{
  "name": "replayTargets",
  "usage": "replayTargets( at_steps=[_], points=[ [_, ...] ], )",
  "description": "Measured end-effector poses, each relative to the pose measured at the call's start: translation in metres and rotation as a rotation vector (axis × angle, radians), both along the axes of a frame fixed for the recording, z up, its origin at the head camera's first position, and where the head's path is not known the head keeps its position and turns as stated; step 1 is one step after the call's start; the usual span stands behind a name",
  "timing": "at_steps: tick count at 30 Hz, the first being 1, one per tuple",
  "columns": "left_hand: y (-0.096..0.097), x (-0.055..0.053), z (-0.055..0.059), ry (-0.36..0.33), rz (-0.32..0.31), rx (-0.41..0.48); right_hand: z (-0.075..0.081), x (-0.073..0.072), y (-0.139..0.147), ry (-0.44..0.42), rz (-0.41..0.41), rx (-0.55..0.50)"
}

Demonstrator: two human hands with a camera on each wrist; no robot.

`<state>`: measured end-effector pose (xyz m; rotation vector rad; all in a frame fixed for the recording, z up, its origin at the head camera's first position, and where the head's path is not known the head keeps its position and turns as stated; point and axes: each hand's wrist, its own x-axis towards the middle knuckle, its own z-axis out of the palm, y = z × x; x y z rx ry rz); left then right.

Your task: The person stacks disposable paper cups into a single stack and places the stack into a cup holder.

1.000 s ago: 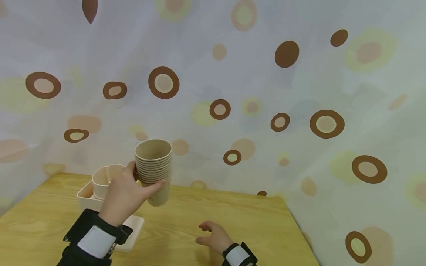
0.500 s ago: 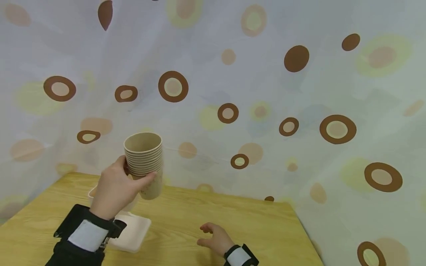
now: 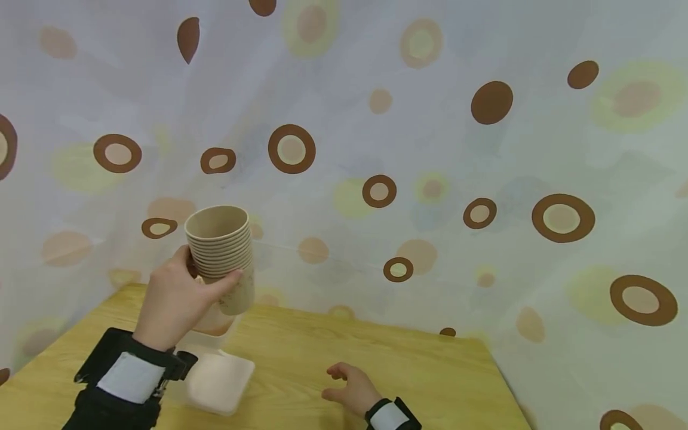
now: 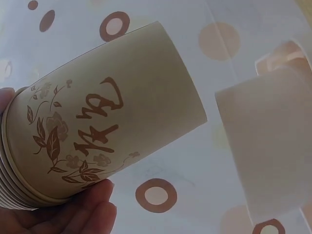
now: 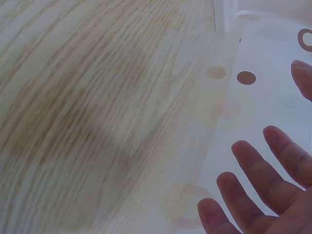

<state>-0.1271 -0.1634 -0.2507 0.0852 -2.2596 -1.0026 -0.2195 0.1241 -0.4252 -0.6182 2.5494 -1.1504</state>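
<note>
A stack of beige paper cups, nested mouth up, is gripped around its side by my left hand, raised above the table at the left. In the left wrist view, brown flowers and lettering decorate the lowest cup, and fingers wrap near its stacked rims. My right hand hovers low over the table with loosely bent fingers and nothing in them. Its spread fingers show in the right wrist view.
On the wooden table, a pale square lid or tray lies below my left wrist. A white box with a brown inside stands behind that hand, mostly hidden. A spotted sheet hangs behind the table.
My left hand has carried the cup stack leftward, now covering most of the white box. The whole view has swung left. My right hand keeps nearly the same place and pose.
</note>
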Motion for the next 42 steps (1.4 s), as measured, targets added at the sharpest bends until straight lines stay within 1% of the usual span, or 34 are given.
replayTargets(
  at_steps=[6, 12, 17, 25, 30, 33, 36, 39, 42],
  points=[
    [-0.012, 0.000, 0.001, -0.001, 0.022, 0.012, 0.004, -0.002, -0.006, 0.033, 0.020, 0.002],
    [-0.024, 0.001, -0.002, 0.000, 0.056, 0.010, 0.001, -0.006, -0.012, -0.007, 0.019, 0.006],
    [-0.027, -0.005, -0.009, 0.010, 0.075, 0.010, -0.002, -0.007, -0.009, -0.035, 0.002, 0.011],
    [-0.032, -0.015, -0.027, 0.024, 0.097, -0.012, 0.001, -0.006, -0.007, -0.035, 0.004, 0.003],
    [-0.034, -0.021, -0.036, -0.032, 0.090, -0.019, 0.002, -0.005, -0.007, -0.038, 0.009, 0.003],
    [-0.035, -0.022, -0.041, -0.079, 0.092, -0.014, 0.003, -0.005, -0.008, -0.037, 0.010, 0.008],
    [-0.035, -0.023, -0.046, -0.107, 0.102, -0.017, 0.003, -0.004, -0.009, -0.035, 0.011, 0.008],
    [-0.034, -0.022, -0.048, -0.104, 0.113, -0.033, 0.002, -0.003, -0.011, -0.034, 0.012, 0.008],
    [-0.034, -0.021, -0.050, -0.081, 0.134, -0.061, 0.002, -0.003, -0.013, -0.036, 0.016, 0.010]
  ],
)
